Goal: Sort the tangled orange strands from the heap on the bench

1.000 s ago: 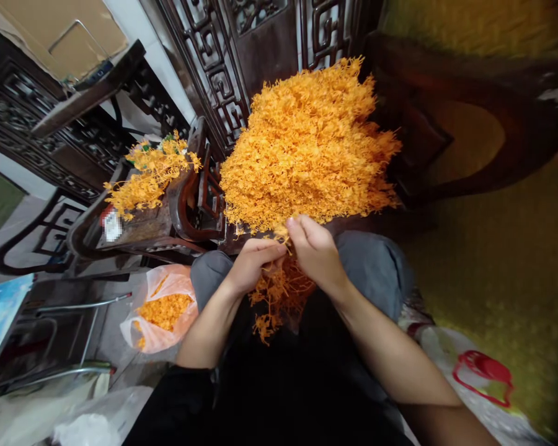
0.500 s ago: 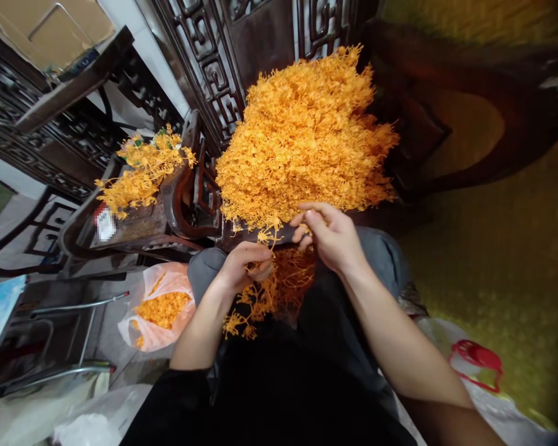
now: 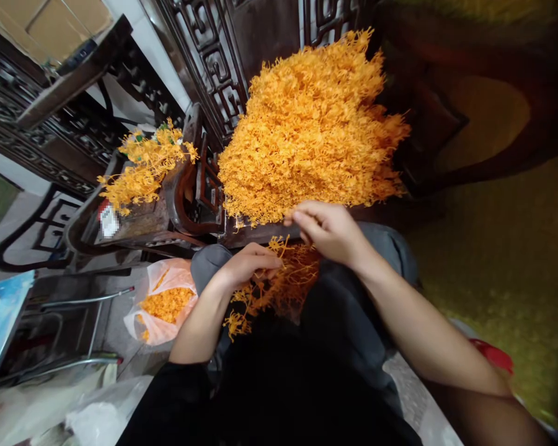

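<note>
A big heap of orange artificial sprigs [image 3: 314, 124] lies on a dark wooden seat in front of me. My right hand [image 3: 330, 230] is at the heap's near edge, its fingertips pinching at the sprigs there. My left hand [image 3: 246, 265] is lower, over my lap, closed on a small bunch of orange sprigs [image 3: 270, 291] that hangs between my knees.
A smaller clump of orange sprigs [image 3: 142, 167] rests on a carved wooden chair [image 3: 181, 198] to the left. A plastic bag of orange bits [image 3: 165, 306] sits on the floor at lower left. Carved dark screens stand behind. A red-handled bag [image 3: 495, 356] lies at right.
My hands have parted: the right has lifted up to the heap's edge, the left has dropped toward my lap with the bunch. The view has shifted slightly.
</note>
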The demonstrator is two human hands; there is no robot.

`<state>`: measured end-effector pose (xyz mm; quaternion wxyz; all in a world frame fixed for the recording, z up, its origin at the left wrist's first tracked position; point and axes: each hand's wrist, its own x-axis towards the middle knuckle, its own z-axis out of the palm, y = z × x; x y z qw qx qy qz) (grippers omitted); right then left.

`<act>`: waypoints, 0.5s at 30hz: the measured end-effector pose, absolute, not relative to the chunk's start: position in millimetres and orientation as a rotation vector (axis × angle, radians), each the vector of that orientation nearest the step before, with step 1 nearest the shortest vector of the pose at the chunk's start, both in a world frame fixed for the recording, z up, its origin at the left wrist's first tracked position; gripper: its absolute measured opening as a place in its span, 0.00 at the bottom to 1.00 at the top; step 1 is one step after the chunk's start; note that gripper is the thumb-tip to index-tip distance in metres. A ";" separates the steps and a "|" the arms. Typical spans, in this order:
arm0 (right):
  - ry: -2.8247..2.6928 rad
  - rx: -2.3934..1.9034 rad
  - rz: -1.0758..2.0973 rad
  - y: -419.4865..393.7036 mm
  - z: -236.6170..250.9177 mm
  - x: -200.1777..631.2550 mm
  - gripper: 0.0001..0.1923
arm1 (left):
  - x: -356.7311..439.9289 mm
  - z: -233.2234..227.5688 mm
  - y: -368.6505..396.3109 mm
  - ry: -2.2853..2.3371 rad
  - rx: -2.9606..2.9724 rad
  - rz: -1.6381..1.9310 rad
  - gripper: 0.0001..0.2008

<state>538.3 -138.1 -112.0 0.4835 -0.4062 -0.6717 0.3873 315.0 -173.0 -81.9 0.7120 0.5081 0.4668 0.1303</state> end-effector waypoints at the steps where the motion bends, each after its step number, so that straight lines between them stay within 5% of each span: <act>1: -1.742 -0.939 0.887 -144.3 -109.0 536.7 0.16 | 314.6 -81.3 -170.7 1.045 1.169 0.269 0.24; 8: -2.021 -0.789 0.678 -166.4 -95.3 533.5 0.21 | 311.5 -73.9 -165.0 1.092 1.384 0.187 0.20; 13: -2.085 -0.862 0.648 -166.3 -92.7 522.5 0.07 | 314.5 -65.0 -165.1 1.088 1.457 0.172 0.19; 15: -1.849 -0.927 0.616 -157.6 -94.4 526.5 0.12 | 314.7 -64.2 -164.6 1.110 1.373 0.244 0.20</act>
